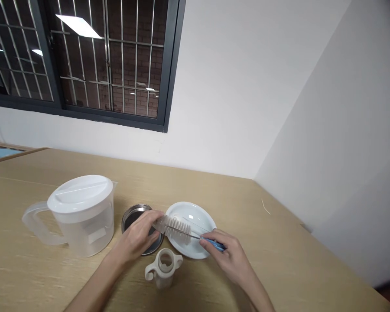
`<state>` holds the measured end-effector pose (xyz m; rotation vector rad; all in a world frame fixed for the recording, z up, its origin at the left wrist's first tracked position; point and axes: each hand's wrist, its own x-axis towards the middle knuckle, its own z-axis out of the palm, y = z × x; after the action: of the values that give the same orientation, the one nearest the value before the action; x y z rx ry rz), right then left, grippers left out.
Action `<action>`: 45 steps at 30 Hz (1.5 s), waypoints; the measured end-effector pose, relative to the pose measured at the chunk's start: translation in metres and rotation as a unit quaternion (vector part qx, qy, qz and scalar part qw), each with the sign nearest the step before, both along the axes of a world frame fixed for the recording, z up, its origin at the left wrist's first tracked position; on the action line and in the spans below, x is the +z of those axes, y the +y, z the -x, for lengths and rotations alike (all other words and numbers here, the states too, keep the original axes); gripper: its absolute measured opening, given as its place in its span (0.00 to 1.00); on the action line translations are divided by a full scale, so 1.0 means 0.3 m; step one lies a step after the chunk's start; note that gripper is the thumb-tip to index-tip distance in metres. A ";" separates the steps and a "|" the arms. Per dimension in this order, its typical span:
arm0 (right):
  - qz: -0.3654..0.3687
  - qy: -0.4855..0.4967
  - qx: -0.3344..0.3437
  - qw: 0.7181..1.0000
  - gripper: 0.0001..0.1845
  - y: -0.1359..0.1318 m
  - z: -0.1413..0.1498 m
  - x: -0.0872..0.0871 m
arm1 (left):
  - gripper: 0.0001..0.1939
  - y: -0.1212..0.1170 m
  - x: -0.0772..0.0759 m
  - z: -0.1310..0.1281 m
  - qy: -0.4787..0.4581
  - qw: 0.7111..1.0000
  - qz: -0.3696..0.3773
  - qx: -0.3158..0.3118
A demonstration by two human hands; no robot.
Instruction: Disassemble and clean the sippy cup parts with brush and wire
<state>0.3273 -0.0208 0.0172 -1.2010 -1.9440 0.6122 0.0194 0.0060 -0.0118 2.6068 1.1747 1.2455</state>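
Observation:
A bottle brush [175,229] with pale bristles, a wire stem and a blue handle is held nearly level above a white bowl [205,216]. My right hand [229,255] grips its blue handle. At the bristle end, my left hand [139,234] is closed with its fingers around the far tip, which looks whitish and is partly hidden. Beneath my left hand lies a round metal dish [127,215] with a dark inside. A small white cup-like piece with two curved side handles [164,268] stands upright between my forearms, its round opening facing up.
To the left stands a translucent pitcher [84,229] with a white lid and a side handle. A thin pale strip [265,207] lies on the wooden table [295,260] at the right. Walls and a barred window [107,65] border the table.

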 end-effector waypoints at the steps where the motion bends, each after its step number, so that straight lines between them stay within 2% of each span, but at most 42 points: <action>1: 0.005 -0.007 -0.001 1.000 0.17 -0.003 0.004 0.000 | 0.25 -0.001 0.003 -0.002 -0.001 1.000 0.002 -0.002; 5: 0.045 -0.033 0.001 0.998 0.25 -0.012 0.029 0.002 | 0.23 -0.005 0.027 -0.002 -0.004 1.000 0.012 0.005; 9: 0.044 -0.038 0.001 0.998 0.24 -0.011 0.047 0.007 | 0.24 -0.007 0.039 0.012 0.004 1.000 0.017 0.006; 13: -0.006 -0.047 -0.005 0.999 0.18 -0.010 0.045 -0.001 | 0.25 -0.005 0.039 0.024 0.022 0.999 0.038 0.013; 19: -0.131 -0.093 -0.010 0.987 0.10 -0.006 0.044 -0.023 | 0.26 -0.004 0.049 0.037 0.030 0.996 0.082 0.035; 24: -0.184 -0.131 -0.018 0.974 0.08 0.001 0.040 -0.028 | 0.27 -0.001 0.045 0.043 0.041 0.996 0.076 0.029; 27: -0.178 -0.119 -0.013 0.977 0.09 -0.001 0.040 -0.029 | 0.27 0.000 0.044 0.040 0.039 0.997 0.062 0.024; 32: -0.089 -0.106 -0.003 0.990 0.18 -0.008 0.056 -0.025 | 0.27 -0.002 0.051 0.036 0.036 0.998 0.049 0.015; 34: -0.073 -0.111 -0.008 0.991 0.19 -0.010 0.062 -0.022 | 0.27 0.002 0.047 0.037 0.035 0.998 0.049 0.021; 39: -0.113 -0.126 -0.007 0.986 0.13 -0.013 0.052 -0.019 | 0.27 0.004 0.044 0.041 0.036 0.997 0.059 0.025; 45: -0.187 -0.128 -0.022 0.974 0.08 -0.002 0.039 -0.028 | 0.25 -0.016 0.071 0.040 0.039 0.996 0.072 0.033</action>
<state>0.3156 -0.0215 0.0087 -1.1169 -2.1183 0.0587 0.0074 0.0013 0.0095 2.5520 1.3216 1.0363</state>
